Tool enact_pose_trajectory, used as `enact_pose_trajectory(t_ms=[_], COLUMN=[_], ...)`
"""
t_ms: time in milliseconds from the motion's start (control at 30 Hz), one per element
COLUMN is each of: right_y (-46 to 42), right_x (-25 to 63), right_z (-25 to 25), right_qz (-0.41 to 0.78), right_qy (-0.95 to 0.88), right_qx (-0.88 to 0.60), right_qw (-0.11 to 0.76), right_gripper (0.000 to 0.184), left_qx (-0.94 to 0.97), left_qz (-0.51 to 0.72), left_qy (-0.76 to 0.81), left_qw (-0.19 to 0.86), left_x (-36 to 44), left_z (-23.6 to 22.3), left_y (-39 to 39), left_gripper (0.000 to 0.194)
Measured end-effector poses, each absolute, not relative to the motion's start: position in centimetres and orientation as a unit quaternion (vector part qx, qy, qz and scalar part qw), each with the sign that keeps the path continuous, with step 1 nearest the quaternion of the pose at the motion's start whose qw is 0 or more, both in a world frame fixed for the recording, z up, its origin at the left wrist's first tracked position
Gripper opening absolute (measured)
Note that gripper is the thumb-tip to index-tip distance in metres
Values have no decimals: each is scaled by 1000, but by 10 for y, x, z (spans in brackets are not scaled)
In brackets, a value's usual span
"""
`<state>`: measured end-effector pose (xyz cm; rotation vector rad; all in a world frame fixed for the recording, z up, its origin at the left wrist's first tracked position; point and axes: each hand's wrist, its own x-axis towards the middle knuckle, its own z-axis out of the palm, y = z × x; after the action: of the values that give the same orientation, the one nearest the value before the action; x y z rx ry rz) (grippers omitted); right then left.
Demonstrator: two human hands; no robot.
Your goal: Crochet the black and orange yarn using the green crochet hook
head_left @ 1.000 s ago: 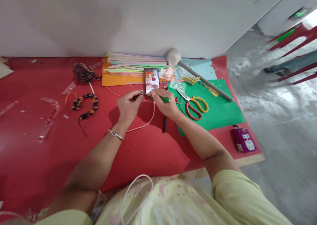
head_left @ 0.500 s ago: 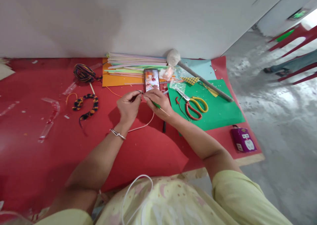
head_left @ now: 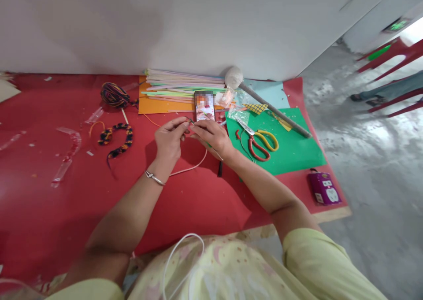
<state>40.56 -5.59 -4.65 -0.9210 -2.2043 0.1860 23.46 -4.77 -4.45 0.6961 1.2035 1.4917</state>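
My left hand (head_left: 168,138) is closed in a pinch, fingertips almost touching those of the other hand. Between the two sets of fingertips shows a short, thin dark strand (head_left: 191,121), too small to make out fully. My right hand (head_left: 214,137) is closed, its fingers curled round a thin pale stick (head_left: 218,155) that pokes out below the palm, with a bit of green beside it. Just beyond my hands lies a phone (head_left: 205,106) with a lit screen. A pale cord (head_left: 194,166) curves over the red table covering (head_left: 198,198) beneath them.
Red-and-yellow-handled scissors (head_left: 261,143) lie on green sheet (head_left: 291,154). Behind are pipe cleaners (head_left: 178,84) and a grey rod (head_left: 277,110) with a white ball. To the left are a yarn ball (head_left: 114,95) and a braided black-orange piece (head_left: 127,137). A purple box (head_left: 324,188) sits right.
My left hand has turned slightly and its fingers are straighter. My right hand has rolled over, so less of the stick and green part shows. The view has shifted a little.
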Motion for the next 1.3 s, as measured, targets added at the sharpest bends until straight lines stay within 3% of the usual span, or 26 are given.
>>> enact_pose_trajectory(t_ms=[133, 300, 500, 633, 833, 1067, 1300], right_y=[-57, -57, -59, -59, -58, -60, -60], right_x=[406, 408, 409, 411, 411, 409, 406], right_z=[-46, -45, -39, -38, -42, -42, -46], right_qz=[39, 48, 69, 62, 57, 50, 4], right_qy=[-861, -861, -853, -856, -854, -859, -861], right_qx=[-352, -361, -378, -366, -354, -347, -324], right_qw=[364, 354, 354, 360, 378, 373, 392], right_gripper=[29, 29, 31, 32, 32, 31, 31], left_qx=[266, 358, 478, 563, 512, 339, 300], left_qz=[615, 633, 616, 562, 559, 625, 626], left_qy=[496, 533, 521, 530, 558, 497, 484], left_qw=[552, 433, 348, 296, 336, 498, 532], left_x=[233, 235, 229, 223, 231, 239, 236], left_z=[-44, -53, -53, -49, -52, -48, -36], left_y=[-47, -47, -48, -50, -50, -48, -50], left_gripper=[32, 32, 11, 13, 24, 20, 24])
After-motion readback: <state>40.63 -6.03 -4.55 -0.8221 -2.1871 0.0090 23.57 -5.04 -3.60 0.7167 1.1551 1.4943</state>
